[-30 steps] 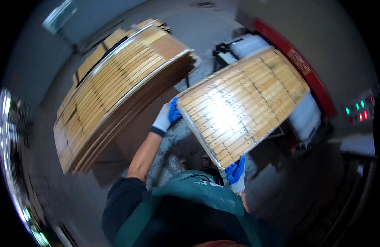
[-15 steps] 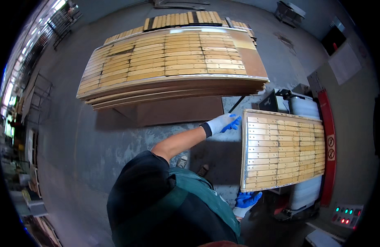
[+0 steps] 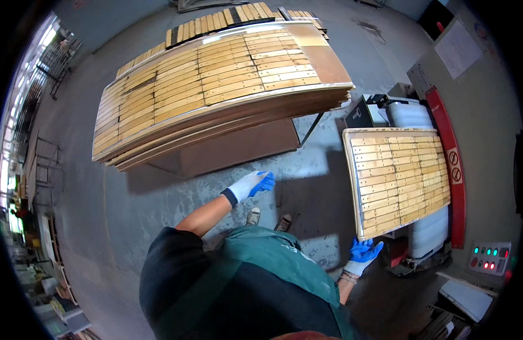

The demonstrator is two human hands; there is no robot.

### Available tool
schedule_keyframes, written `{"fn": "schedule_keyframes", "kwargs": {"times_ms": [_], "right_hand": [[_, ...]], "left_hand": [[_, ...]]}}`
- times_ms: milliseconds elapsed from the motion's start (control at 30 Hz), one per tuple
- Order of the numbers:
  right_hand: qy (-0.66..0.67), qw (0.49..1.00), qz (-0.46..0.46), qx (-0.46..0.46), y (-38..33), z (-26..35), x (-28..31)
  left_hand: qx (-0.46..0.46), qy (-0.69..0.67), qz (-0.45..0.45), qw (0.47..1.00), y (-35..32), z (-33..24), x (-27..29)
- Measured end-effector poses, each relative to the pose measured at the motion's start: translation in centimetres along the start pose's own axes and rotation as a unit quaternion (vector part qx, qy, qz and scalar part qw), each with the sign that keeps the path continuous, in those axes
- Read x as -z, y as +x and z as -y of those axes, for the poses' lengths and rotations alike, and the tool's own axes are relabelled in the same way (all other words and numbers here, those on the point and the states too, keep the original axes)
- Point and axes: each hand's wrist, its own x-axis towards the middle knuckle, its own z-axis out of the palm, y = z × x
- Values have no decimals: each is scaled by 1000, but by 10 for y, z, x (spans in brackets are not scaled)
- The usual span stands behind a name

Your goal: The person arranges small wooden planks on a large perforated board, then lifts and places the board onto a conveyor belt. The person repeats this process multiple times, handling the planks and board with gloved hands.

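Note:
A board carrying rows of light wooden strips lies on the machine at my right, partly under its red bar. My left hand, in a white glove with blue fingers, hangs over the floor well left of the board. Its fingers are loosely stretched and hold nothing. My right hand, gloved alike, is at the board's near corner. The fingertips touch or nearly touch the edge there, with the thumb spread away; part of the fingers may be under the edge.
A stack of boards, its top covered with wooden strips, rests on a stand ahead to the left. The machine has a red bar and white rollers. A lit button panel is at the lower right. My shoes stand on grey floor.
My left hand has drawn back leftward from the board's far corner. My right hand stays at the near corner. The whole view has shifted and turned a little.

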Motion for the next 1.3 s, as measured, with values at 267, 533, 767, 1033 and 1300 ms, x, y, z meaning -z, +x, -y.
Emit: {"fn": "schedule_keyframes", "kwargs": {"times_ms": [267, 533, 767, 1033, 1300], "right_hand": [[-165, 953, -220, 124, -1, -14, -61], [-85, 949, -266, 145, 23, 1, -133], [-139, 939, -296, 107, 33, 19, -135], [-174, 946, -260, 82, 35, 55, -95], [-232, 920, -263, 178, 31, 85, -27]], "left_hand": [[-49, 28, -36, 998, -60, -8, 21], [-257, 181, -97, 944, -89, -129, 15], [-360, 298, -208, 860, -99, -202, 57], [-384, 328, -248, 827, -98, -200, 80], [-351, 443, -202, 800, -98, -191, 104]]}}
